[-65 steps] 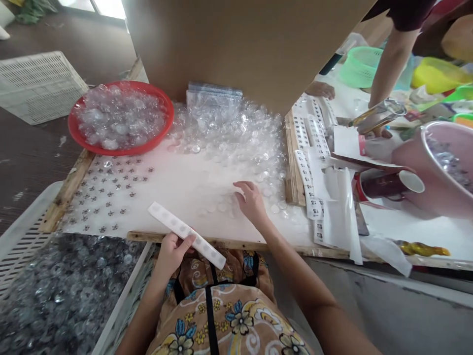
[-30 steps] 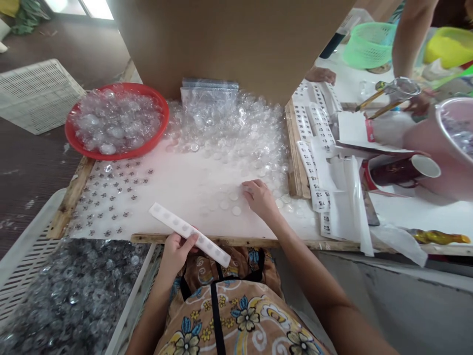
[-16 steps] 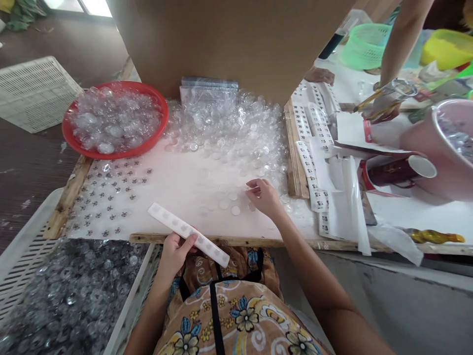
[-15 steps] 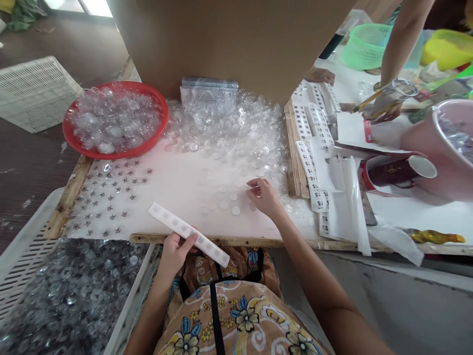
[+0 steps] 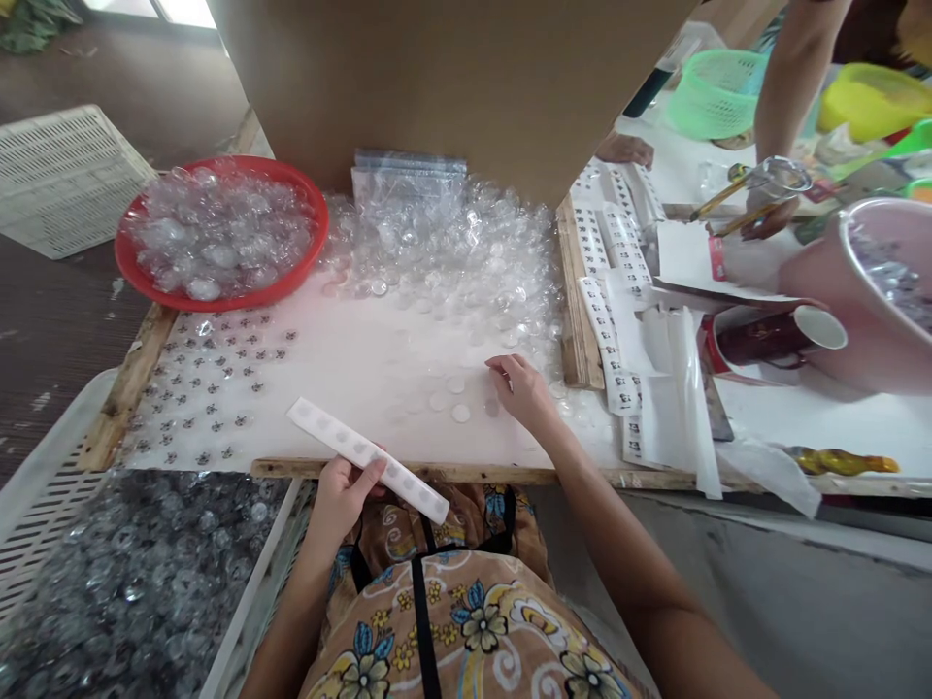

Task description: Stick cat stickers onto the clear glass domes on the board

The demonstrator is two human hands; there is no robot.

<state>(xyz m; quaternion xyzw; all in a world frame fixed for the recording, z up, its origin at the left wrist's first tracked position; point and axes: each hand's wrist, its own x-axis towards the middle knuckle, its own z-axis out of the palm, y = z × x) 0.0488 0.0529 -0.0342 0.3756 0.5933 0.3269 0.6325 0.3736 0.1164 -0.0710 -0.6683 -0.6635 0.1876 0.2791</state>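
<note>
My left hand (image 5: 348, 490) is closed on a white sticker strip (image 5: 368, 459) at the table's front edge, thumb on top. Grey round marks show through along the strip, which slants down to the right. Over the white tabletop, my right hand (image 5: 522, 393) has its fingers curled together; whatever is between them, if anything, is too small to make out. Close to its left lie several small clear discs (image 5: 460, 414). Farther left, rows of clear pieces with dark printed figures (image 5: 214, 388) are spread out. A heap of clear round pieces (image 5: 502, 257) lies behind my right hand.
A red basin (image 5: 320, 238) full of clear pieces stands at the back left. Below it is a crate (image 5: 244, 592) of similar pieces. Right of a wooden divider (image 5: 581, 340) are more sticker strips (image 5: 604, 330), a dark mug (image 5: 764, 340), a pink bucket (image 5: 822, 262) and another person's hands (image 5: 768, 218).
Both my hands keep nearly the same places, the left still holding the sticker strip. The whole view shifts slightly left. The other person's hand on the right has moved a little.
</note>
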